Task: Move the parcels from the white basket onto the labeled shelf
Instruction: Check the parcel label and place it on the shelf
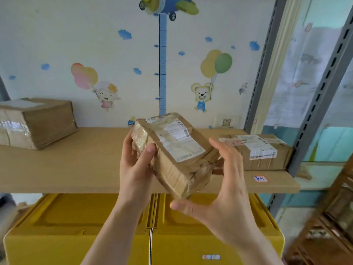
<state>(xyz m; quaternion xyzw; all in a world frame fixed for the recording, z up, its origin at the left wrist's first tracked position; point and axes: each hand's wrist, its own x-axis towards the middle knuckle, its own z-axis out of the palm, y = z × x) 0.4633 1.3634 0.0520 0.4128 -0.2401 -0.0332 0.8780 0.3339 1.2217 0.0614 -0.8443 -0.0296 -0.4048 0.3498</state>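
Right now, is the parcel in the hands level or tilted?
Tilted: the parcel is held between the left hand and right hand, label face slanting toward the camera.

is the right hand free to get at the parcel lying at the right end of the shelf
Probably not as things stand: the right hand shares a grip on the held parcel with the left hand. The shelf parcel lies just behind it, with nothing between.

The long tan board shelf bears a brown taped carton far left of the grip and a flat labelled cardboard box just right of it.
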